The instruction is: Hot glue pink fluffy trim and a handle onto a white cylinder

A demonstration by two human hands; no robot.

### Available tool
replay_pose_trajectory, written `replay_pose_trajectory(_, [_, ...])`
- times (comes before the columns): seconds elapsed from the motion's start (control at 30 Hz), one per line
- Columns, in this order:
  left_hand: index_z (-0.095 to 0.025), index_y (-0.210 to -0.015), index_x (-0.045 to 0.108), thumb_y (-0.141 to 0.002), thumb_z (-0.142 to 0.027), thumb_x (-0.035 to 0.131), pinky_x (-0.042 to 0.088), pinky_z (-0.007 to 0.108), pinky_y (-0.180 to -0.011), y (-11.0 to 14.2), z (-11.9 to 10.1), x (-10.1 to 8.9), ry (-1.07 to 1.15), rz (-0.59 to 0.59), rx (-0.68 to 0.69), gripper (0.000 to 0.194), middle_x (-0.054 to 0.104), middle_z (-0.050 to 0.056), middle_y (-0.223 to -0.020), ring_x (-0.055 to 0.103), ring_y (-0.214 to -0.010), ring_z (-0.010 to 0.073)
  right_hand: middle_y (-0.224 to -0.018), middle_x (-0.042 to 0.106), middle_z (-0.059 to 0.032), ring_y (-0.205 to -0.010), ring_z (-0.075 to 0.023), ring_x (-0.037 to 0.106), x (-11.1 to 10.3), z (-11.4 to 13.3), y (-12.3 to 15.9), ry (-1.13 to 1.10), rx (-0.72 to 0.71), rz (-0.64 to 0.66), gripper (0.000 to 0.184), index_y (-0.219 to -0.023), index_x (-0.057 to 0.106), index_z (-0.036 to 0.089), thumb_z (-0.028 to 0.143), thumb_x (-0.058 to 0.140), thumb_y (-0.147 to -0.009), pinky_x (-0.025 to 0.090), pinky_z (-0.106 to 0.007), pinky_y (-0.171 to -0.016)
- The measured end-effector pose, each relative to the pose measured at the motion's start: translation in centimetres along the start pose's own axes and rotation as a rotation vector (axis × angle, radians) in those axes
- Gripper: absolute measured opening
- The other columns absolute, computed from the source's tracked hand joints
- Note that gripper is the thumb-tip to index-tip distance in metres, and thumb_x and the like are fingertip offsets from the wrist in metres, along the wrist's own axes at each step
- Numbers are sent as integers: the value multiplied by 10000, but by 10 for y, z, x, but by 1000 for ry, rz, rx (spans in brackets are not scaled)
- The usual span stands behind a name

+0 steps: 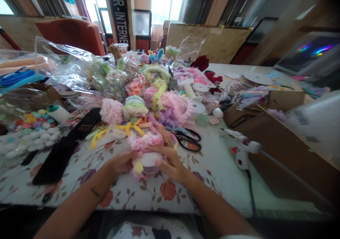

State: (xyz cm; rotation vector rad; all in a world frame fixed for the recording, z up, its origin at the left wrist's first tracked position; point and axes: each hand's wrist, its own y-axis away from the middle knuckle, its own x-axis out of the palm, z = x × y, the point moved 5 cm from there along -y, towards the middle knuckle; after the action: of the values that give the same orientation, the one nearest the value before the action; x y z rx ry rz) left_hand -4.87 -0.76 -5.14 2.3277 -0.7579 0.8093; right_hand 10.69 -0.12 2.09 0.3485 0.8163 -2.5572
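Between my hands is a white round tub-like piece (151, 160) with pink fluffy trim (147, 142) around it and a small yellow patch on its near side. My left hand (124, 162) grips its left side, the fingers partly hidden by the trim. On the right, my right hand (170, 158) wraps around it with the fingers bent over the front and top. Yellow fuzzy strips (127, 127) lie just beyond it. Black-handled scissors (189, 139) rest right of my right hand. Exactly what the white piece is I cannot tell.
A heap of pastel yarn balls (135, 107) and trims fills the table's middle. White glue gun (241, 148) and cardboard box (287, 154) stand right. On the left lie a black phone-like case (57, 157), bagged pompoms (37, 138) and a spool (58, 114).
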Motion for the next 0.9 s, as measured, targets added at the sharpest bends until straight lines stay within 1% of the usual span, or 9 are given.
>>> replay_pose_trajectory(0.1, [-63, -1074, 695, -706, -396, 789, 553, 276, -636, -3, 2, -5, 21, 43, 2, 504, 759, 119, -763, 713, -658, 219, -1584, 348, -24, -1489, -306, 233, -3, -1, 2, 26, -33, -44, 483, -1312, 629, 308, 573, 499, -929, 216, -503, -1206])
replay_pose_trajectory(0.2, [-39, -1184, 643, -717, -411, 778, 553, 287, -672, -5, 4, -10, 30, 51, -2, 612, 767, 135, -813, 714, -666, 220, -1636, 216, 18, -1505, -317, 178, -9, 0, 5, -12, -65, -116, 490, -1359, 584, 322, 559, 455, -950, 159, -518, -1220])
replay_pose_trajectory(0.3, [-43, -1152, 663, -700, -406, 794, 544, 264, -652, -4, 4, -11, 17, 27, -2, 594, 762, 116, -768, 710, -665, 210, -1619, 269, 33, -1506, -321, 171, -11, 5, 7, 2, -72, -115, 448, -1247, 676, 325, 554, 412, -966, 168, -534, -1214])
replay_pose_trajectory(0.47, [-77, -1103, 696, -624, -359, 856, 528, 231, -594, -1, 4, -7, -24, 43, -56, 579, 736, 62, -673, 695, -644, 187, -1558, 396, 7, -1505, -293, 181, -1, 9, 5, 91, -93, -3, 460, -1125, 742, 316, 556, 379, -974, 189, -522, -1203])
replay_pose_trajectory(0.57, [-82, -1173, 665, -628, -376, 852, 548, 257, -631, 0, 6, -9, -44, 25, -88, 646, 757, 83, -753, 708, -685, 203, -1567, 376, -24, -1495, -308, 205, 1, 6, 5, 219, -123, -21, 520, -1179, 717, 286, 580, 342, -971, 215, -532, -1187])
replay_pose_trajectory(0.7, [-72, -1229, 623, -640, -455, 827, 563, 311, -738, -1, 5, -13, -39, -3, -41, 732, 766, 145, -938, 727, -848, 267, -1606, 277, -70, -1461, -355, 275, -7, 5, 13, 325, -245, -220, 532, -1359, 585, 241, 510, 340, -971, 265, -582, -1153])
replay_pose_trajectory(0.77, [-73, -1251, 603, -659, -448, 814, 561, 334, -798, -1, 5, -14, -41, 4, -21, 732, 757, 159, -1001, 714, -946, 295, -1605, 276, -63, -1439, -364, 313, -9, 7, 17, 369, -335, -299, 526, -1381, 562, 256, 492, 338, -967, 277, -596, -1143])
replay_pose_trajectory(0.83, [-68, -1258, 593, -671, -443, 804, 559, 348, -823, 0, 5, -13, -44, 32, -9, 728, 751, 169, -1025, 699, -1005, 313, -1603, 288, -46, -1426, -364, 334, -5, 7, 19, 434, -401, -267, 505, -1373, 566, 282, 484, 368, -955, 286, -598, -1138])
replay_pose_trajectory(0.9, [-70, -1243, 600, -663, -448, 808, 560, 359, -834, -1, 3, -11, -42, 58, 3, 723, 747, 173, -1036, 691, -1026, 324, -1607, 283, -40, -1433, -351, 325, -1, 3, 17, 477, -385, -207, 468, -1378, 558, 291, 414, 401, -955, 291, -586, -1139])
